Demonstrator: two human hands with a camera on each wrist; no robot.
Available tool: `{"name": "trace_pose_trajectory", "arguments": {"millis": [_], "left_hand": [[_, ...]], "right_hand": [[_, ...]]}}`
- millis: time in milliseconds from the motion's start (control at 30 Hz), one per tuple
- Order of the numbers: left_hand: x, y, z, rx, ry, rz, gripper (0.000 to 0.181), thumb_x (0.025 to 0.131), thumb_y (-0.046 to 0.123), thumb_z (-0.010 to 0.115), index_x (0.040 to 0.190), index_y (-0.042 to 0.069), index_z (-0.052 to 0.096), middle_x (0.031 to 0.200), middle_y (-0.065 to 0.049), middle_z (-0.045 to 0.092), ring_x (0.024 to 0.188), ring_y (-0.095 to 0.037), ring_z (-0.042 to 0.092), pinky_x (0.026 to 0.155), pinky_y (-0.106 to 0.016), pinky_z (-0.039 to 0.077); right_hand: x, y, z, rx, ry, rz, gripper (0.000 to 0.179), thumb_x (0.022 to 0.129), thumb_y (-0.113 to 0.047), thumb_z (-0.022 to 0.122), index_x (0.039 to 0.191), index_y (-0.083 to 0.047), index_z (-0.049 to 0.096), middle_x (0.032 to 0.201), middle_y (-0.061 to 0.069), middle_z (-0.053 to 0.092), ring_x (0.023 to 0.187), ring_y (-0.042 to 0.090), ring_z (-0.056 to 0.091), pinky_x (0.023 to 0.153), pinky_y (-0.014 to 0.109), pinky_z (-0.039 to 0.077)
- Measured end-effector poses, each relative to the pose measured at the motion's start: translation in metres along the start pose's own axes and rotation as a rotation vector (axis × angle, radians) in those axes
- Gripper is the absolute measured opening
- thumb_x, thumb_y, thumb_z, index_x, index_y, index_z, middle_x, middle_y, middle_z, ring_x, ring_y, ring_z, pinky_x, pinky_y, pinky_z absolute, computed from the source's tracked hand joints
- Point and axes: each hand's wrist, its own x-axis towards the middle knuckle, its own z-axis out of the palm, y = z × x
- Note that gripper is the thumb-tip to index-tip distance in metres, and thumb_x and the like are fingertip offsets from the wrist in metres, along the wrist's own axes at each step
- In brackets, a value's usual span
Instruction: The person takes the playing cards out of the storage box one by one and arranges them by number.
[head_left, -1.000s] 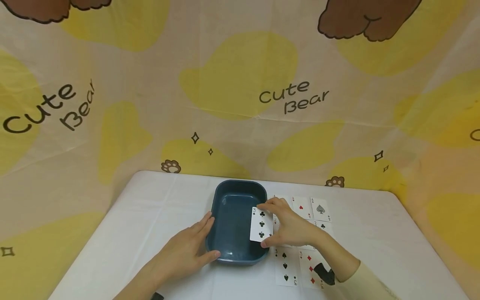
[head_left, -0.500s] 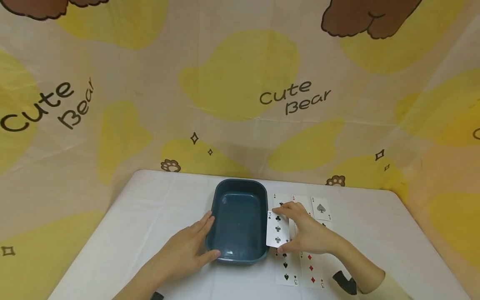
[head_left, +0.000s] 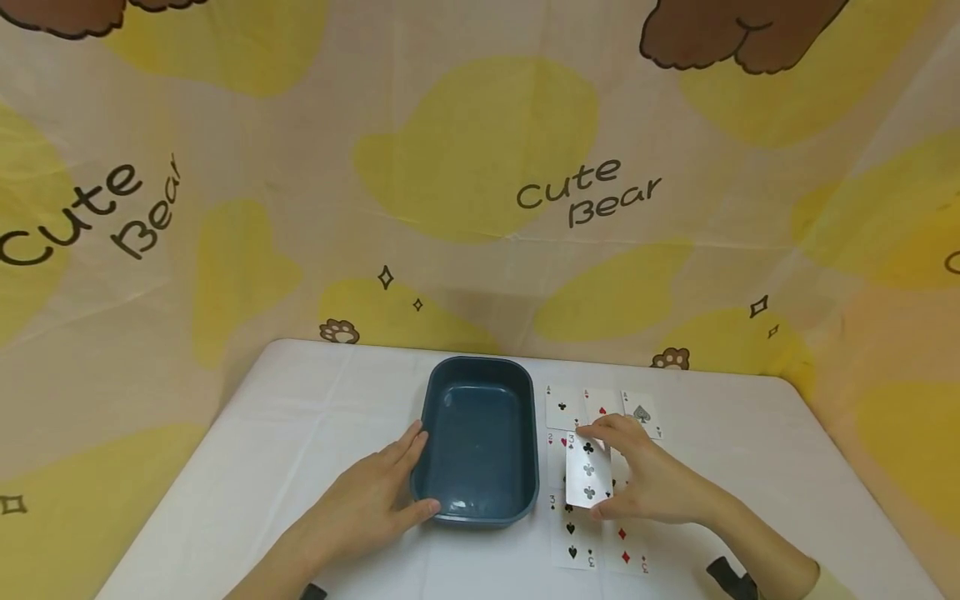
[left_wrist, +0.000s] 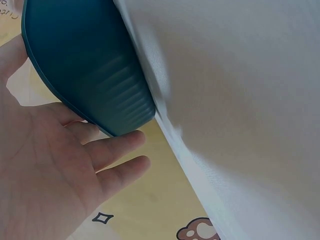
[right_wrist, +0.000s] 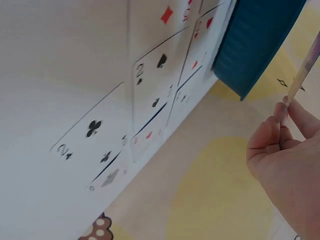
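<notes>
My right hand (head_left: 647,475) pinches a playing card, the three of clubs (head_left: 579,479), between thumb and fingers at its top and bottom edges. The card is face up above the rows of cards, overlapping the two of hearts (head_left: 553,462) and the three of spades (head_left: 572,542). In the right wrist view this held card (right_wrist: 306,65) shows nearly edge-on. My left hand (head_left: 375,496) rests against the left side of a dark blue tray (head_left: 536,467), its fingers extended along the outer wall and its thumb at the near left corner.
Behind the held card lie the ace of clubs (head_left: 562,408), a red ace (head_left: 602,405) and the ace of spades (head_left: 641,412). The three of diamonds (head_left: 625,546) lies nearer. All are on a white-covered table (head_left: 322,400) before a patterned cloth (head_left: 450,167).
My right hand has carried the three of clubs rightward from over the tray's right side to above the laid-out cards. My left hand has stayed at the tray.
</notes>
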Motion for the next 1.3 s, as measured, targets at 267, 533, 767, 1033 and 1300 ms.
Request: {"name": "trace_pose_trajectory", "arguments": {"millis": [267,533,767,1033,1300], "left_hand": [[-0.001,-0.001,-0.001,-0.01,0.008,0.018,0.094,0.097,0.064,0.063,0.163,0.003,0.034,0.173,-0.008,0.023,0.147,-0.037,0.044,0.114,-0.057,0.042],[0.0,-0.001,0.0,-0.014,0.0,0.003,0.095,0.097,0.065,0.063,0.164,0.004,0.033,0.173,-0.007,0.023,0.148,-0.037,0.043,0.115,-0.057,0.042],[0.0,-0.001,0.0,-0.014,0.003,0.009,0.095,0.097,0.064,0.063,0.163,0.003,0.034,0.172,-0.008,0.024,0.147,-0.038,0.044,0.114,-0.058,0.042],[-0.001,0.001,-0.001,-0.009,0.009,0.013,0.094,0.097,0.063,0.064,0.163,0.002,0.034,0.172,-0.009,0.025,0.147,-0.037,0.044,0.114,-0.058,0.042],[-0.001,0.003,-0.002,-0.019,0.006,-0.008,0.095,0.096,0.063,0.066,0.163,0.003,0.035,0.172,-0.007,0.025,0.146,-0.037,0.045,0.114,-0.057,0.042]], "right_hand": [[-0.014,0.015,-0.005,-0.072,0.026,-0.004,0.09,0.068,-0.034,0.099,0.146,-0.017,0.058,0.143,0.002,0.049,0.13,0.027,0.046,0.1,0.052,0.052],[-0.029,0.025,-0.01,-0.098,0.043,-0.016,0.09,0.068,-0.032,0.099,0.146,-0.015,0.057,0.146,0.004,0.049,0.133,0.03,0.044,0.103,0.057,0.05],[-0.043,0.039,-0.014,-0.083,0.031,-0.017,0.089,0.069,-0.033,0.098,0.146,-0.019,0.056,0.149,0.008,0.048,0.127,0.026,0.046,0.098,0.041,0.052],[-0.057,0.056,-0.018,-0.082,0.037,-0.029,0.087,0.071,-0.04,0.096,0.145,-0.015,0.056,0.146,0.013,0.048,0.117,0.018,0.051,0.092,0.035,0.053],[-0.07,0.069,-0.015,-0.069,0.018,0.034,0.087,0.069,-0.04,0.097,0.142,-0.015,0.057,0.143,0.007,0.048,0.11,0.018,0.055,0.091,0.031,0.053]]}}
